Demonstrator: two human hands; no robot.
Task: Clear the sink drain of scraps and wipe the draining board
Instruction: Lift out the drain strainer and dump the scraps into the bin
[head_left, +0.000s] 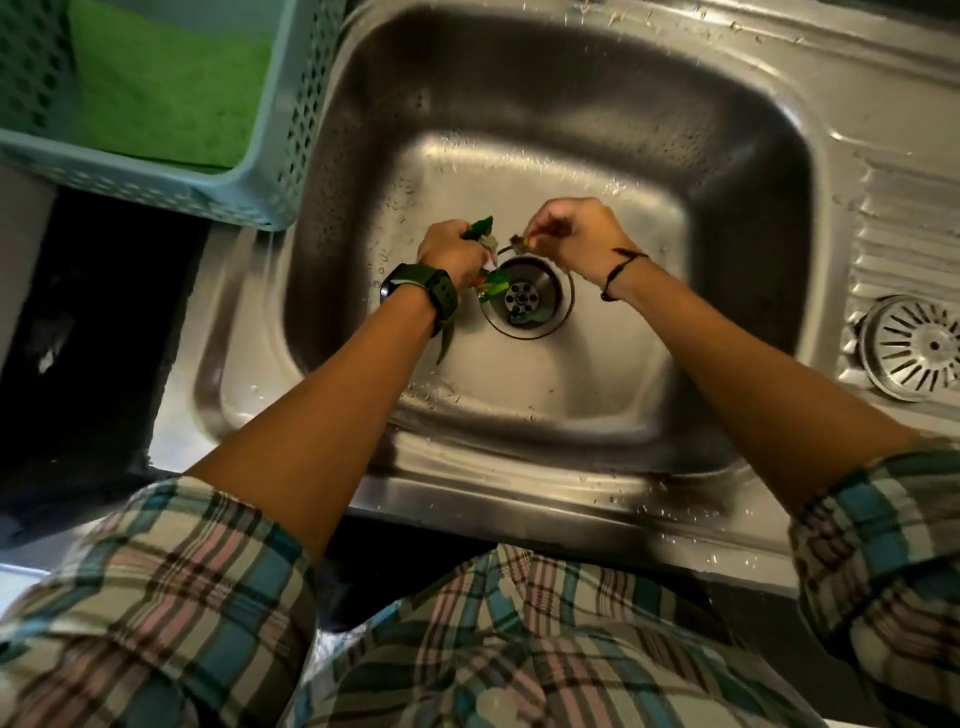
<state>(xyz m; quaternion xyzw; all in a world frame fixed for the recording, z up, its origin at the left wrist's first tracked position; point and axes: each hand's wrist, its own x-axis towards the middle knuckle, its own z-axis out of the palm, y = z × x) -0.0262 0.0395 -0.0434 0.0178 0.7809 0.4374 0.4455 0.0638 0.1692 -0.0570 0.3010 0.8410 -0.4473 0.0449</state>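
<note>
The round drain (525, 297) lies in the middle of the steel sink (597, 171). My left hand (451, 250) hovers just left of the drain, closed around a bunch of green and pale vegetable scraps (484, 232) that stick out above and below the fist. My right hand (574, 234) is just above the drain's far rim and pinches a small brownish scrap (518, 241) between its fingertips. A green bit (524, 318) still lies in the drain's near side. The ribbed draining board (904, 234) runs along the right.
The metal drain strainer (917, 347) lies on the draining board at the right edge. A teal perforated basket (156, 171) holding a green cloth (166, 93) overhangs the sink's left rim. Water drops dot the sink. A dark gap lies to the left.
</note>
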